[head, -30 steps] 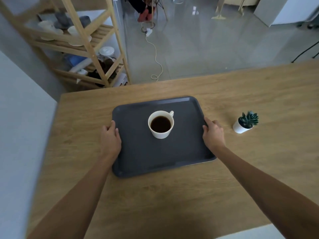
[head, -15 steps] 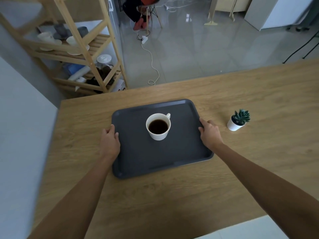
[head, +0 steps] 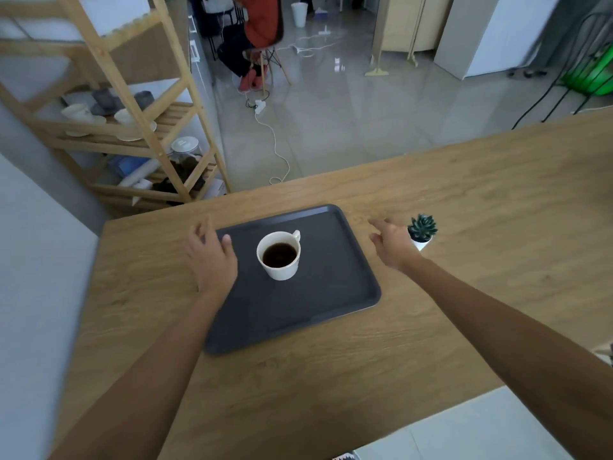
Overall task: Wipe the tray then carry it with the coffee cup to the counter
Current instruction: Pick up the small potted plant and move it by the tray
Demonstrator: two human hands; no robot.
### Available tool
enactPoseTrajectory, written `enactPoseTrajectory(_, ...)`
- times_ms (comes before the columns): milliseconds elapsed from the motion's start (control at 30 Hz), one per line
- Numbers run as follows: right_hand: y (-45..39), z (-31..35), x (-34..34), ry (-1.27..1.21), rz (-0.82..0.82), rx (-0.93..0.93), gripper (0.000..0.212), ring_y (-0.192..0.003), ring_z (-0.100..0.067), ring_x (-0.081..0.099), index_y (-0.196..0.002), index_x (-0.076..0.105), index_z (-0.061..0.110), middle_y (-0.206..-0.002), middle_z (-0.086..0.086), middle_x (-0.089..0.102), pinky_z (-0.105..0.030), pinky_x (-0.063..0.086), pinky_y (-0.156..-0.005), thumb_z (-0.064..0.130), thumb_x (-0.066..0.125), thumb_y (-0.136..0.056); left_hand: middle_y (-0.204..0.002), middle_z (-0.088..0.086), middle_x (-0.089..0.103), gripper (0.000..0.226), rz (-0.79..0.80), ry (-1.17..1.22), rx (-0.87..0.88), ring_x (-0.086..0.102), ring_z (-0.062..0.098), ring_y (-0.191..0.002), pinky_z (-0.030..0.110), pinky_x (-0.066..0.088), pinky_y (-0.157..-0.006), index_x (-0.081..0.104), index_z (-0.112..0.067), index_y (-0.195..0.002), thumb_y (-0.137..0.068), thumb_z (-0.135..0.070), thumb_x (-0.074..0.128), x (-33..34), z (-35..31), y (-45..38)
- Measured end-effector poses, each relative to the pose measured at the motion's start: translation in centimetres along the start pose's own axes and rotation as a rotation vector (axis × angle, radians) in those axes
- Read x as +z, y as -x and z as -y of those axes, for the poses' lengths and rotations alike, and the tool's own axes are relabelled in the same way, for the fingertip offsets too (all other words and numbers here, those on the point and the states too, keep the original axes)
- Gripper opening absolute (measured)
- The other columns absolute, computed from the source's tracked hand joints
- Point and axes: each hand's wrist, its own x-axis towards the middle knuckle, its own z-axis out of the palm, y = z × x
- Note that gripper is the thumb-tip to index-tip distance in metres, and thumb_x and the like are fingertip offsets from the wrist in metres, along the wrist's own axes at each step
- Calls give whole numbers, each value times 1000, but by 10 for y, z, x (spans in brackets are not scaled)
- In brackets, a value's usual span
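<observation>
A dark grey tray [head: 325,293] lies flat on the wooden counter [head: 481,200]. A white coffee cup [head: 279,255] full of dark coffee stands upright on the tray's far half. My left hand [head: 210,258] hovers over the tray's left edge with fingers spread, holding nothing. My right hand [head: 393,245] is off the tray, to the right of its far right corner, fingers apart and empty, close to a small plant.
A small succulent in a white pot [head: 422,230] stands just right of my right hand. A wooden shelf rack [head: 139,121] with dishes is beyond the counter's left end. A seated person [head: 262,31] and floor cables [head: 275,141] are farther back.
Both hands have let go of the tray's side edges and lifted away with fingers spread. The tray and cup rest on the counter. The view has tilted up.
</observation>
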Motion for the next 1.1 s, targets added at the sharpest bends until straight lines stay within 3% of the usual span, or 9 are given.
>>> enactPoseTrajectory(133, 3, -23, -38, -98, -283, -16, 33, -106, -41, 58, -125, 60, 5, -119, -23, 58, -36, 42, -94, 8, 50, -93, -130, 19, 45, 43, -41, 284, 346, 44, 31, -121, 39, 35, -104, 45, -6, -136, -95, -17, 47, 9, -90, -6)
enactPoseTrajectory(267, 16, -57, -60, -200, -436, 87, 32, -111, -38, 54, -121, 61, 5, -121, -22, 56, -33, 39, -97, 8, 46, -94, -131, 12, 47, 41, 192, 476, 503, 48, 24, -120, 30, 39, -104, 47, -7, -135, -96, -17, 45, 43, -170, 18)
enactPoseTrajectory(333, 23, -76, -60, -244, -410, 167, 33, -111, -37, 55, -123, 60, 6, -122, -21, 56, -33, 39, -97, 9, 44, -95, -132, 11, 49, 40, 400, 510, 466, 53, 24, -117, 35, 43, -101, 46, -8, -136, -97, -18, 45, 69, -197, 36)
enactPoseTrajectory(467, 33, -102, -49, -316, -277, 281, 36, -115, -33, 56, -130, 56, 16, -125, -16, 61, -32, 40, -97, 16, 39, -99, -145, 11, 43, 44, 810, 556, 216, 47, 24, -131, 36, 38, -108, 38, -12, -142, -100, -25, 40, 115, -229, 71)
enactPoseTrajectory(633, 39, -116, -34, -584, -125, 342, 39, -118, -19, 55, -131, 54, 30, -126, -2, 61, -44, 44, -105, 34, 39, -95, -152, 3, 37, 49, 989, 645, -110, 37, 22, -138, 43, 33, -113, 29, -21, -148, -101, -35, 34, 145, -249, 89)
enactPoseTrajectory(767, 27, -139, -14, -747, -86, 326, 34, -115, -20, 60, -121, 58, 41, -125, -2, 64, -47, 47, -102, 43, 45, -89, -147, -3, 44, 53, 1021, 715, -207, 44, 19, -133, 47, 35, -111, 35, -26, -145, -96, -47, 37, 167, -246, 91)
enactPoseTrajectory(900, 26, -118, -25, -899, -81, 367, 35, -104, -20, 64, -131, 56, 21, -121, -9, 66, -35, 52, -92, 26, 43, -99, -116, -7, 59, 40, 990, 776, -198, 59, 14, -109, 37, 44, -100, 48, -20, -135, -101, -36, 36, 157, -253, 88)
enactPoseTrajectory(1100, 8, -92, -46, -927, -48, 294, 38, -104, -16, 65, -136, 52, 15, -121, -6, 66, -32, 51, -94, 26, 41, -101, -125, -2, 62, 40, 920, 816, -168, 62, 15, -109, 30, 44, -89, 49, -20, -134, -100, -37, 38, 135, -254, 61)
